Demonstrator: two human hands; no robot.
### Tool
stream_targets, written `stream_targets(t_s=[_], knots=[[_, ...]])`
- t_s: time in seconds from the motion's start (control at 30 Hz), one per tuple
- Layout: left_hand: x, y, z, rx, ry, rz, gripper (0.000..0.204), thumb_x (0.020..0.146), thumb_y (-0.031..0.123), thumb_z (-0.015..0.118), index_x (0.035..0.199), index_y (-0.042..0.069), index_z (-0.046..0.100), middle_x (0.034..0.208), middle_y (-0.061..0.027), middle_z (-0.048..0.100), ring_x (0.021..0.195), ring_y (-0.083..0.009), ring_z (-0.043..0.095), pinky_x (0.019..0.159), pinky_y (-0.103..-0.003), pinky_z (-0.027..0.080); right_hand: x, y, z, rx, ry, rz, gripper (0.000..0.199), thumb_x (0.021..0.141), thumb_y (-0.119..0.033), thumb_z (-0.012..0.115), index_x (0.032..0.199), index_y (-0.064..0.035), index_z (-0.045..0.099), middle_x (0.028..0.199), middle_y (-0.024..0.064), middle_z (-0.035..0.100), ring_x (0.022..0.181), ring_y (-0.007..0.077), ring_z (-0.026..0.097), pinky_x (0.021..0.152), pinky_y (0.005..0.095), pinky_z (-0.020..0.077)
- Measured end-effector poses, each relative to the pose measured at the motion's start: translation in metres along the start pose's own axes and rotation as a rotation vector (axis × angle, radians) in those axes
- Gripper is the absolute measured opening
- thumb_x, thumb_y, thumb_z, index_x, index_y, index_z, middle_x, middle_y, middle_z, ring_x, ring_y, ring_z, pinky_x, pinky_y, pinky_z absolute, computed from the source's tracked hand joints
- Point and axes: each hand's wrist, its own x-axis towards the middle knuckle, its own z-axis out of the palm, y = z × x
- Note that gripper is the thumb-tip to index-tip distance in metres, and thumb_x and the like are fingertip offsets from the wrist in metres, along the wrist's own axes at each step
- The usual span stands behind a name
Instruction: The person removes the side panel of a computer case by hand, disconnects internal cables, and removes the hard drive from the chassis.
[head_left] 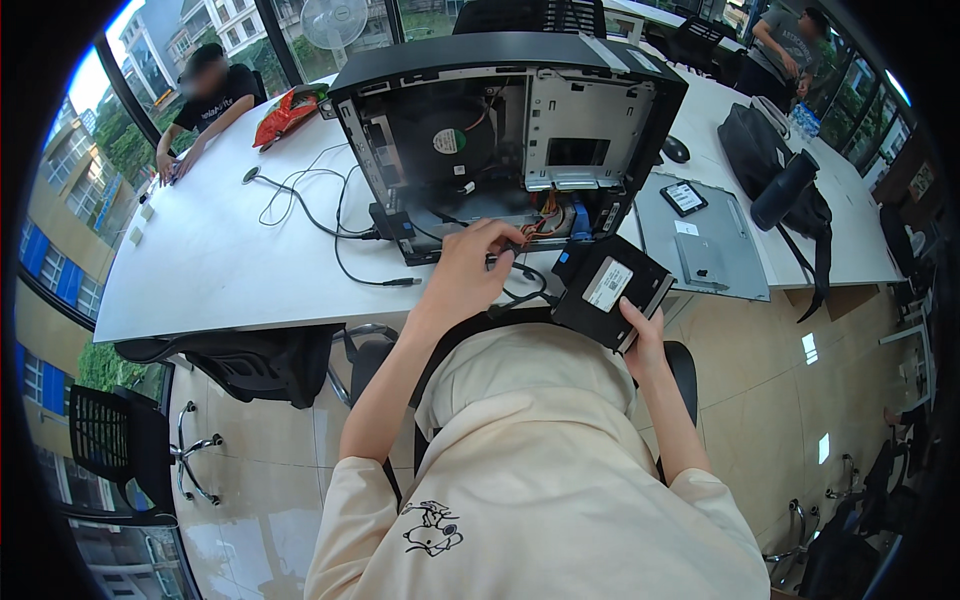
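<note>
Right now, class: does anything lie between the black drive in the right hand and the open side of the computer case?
Yes. The left hand and a bunch of orange and black cables sit at the case opening, between it and the black drive held by the right hand.

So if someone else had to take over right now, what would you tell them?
Left hand: fingers pinch a black plug at the open computer case.
Right hand: holds a black drive near the white table's edge, out of the case.
Done: side panel is off and lies flat beside the case.
Left: drive has no cable on it and isn't mounted.
</note>
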Motion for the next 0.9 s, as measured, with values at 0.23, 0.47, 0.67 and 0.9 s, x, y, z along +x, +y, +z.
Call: stream_targets(t_s=[0.23, 0.47, 0.67, 0.9], knots=[[0.000, 0.002, 0.003, 0.031, 0.010, 0.008, 0.019, 0.090, 0.002, 0.062, 0.107, 0.002, 0.071, 0.101, -0.0130, 0.067, 0.088, -0.0272, 0.066, 0.085, -0.037, 0.051, -0.002, -0.002, 0.001, -0.034, 0.002, -0.012, 0.052, 0.091, -0.018, 0.078, 0.134, 0.0005, 0.056, 0.120, 0.0096, 0.067, 0.109, 0.0181, 0.066, 0.094, 0.0341, 0.0543], [-0.002, 0.007, 0.019, 0.429, -0.021, 0.147, 0.018, 0.090, 0.020, 0.072, 0.103, 0.009, 0.077, 0.121, -0.0134, 0.061, 0.113, -0.0316, 0.056, 0.098, -0.044, 0.041, -0.003, -0.007, -0.007, -0.020, 0.041, -0.029, 0.049, 0.091, -0.017, 0.078, 0.132, 0.0010, 0.058, 0.118, 0.0095, 0.068, 0.107, 0.0186, 0.068, 0.092, 0.0338, 0.0556], [-0.003, -0.001, 0.032, 0.379, 0.049, 0.167, 0.017, 0.086, 0.023, 0.078, 0.095, 0.009, 0.079, 0.130, -0.0149, 0.057, 0.120, -0.0346, 0.050, 0.097, -0.048, 0.038, -0.001, -0.003, 0.001, 0.024, 0.046, -0.003, 0.050, 0.089, -0.013, 0.080, 0.131, 0.0010, 0.059, 0.119, 0.0109, 0.069, 0.108, 0.0193, 0.069, 0.092, 0.0355, 0.0571], [0.006, 0.002, -0.002, -0.021, -0.264, 0.101, 0.018, 0.089, 0.021, 0.078, 0.096, 0.005, 0.078, 0.133, -0.0168, 0.055, 0.123, -0.0354, 0.052, 0.107, -0.044, 0.042, -0.006, -0.007, -0.003, 0.033, 0.015, 0.015, 0.053, 0.090, -0.015, 0.080, 0.134, -0.0002, 0.056, 0.122, 0.0109, 0.068, 0.112, 0.0194, 0.068, 0.095, 0.0357, 0.0563]])
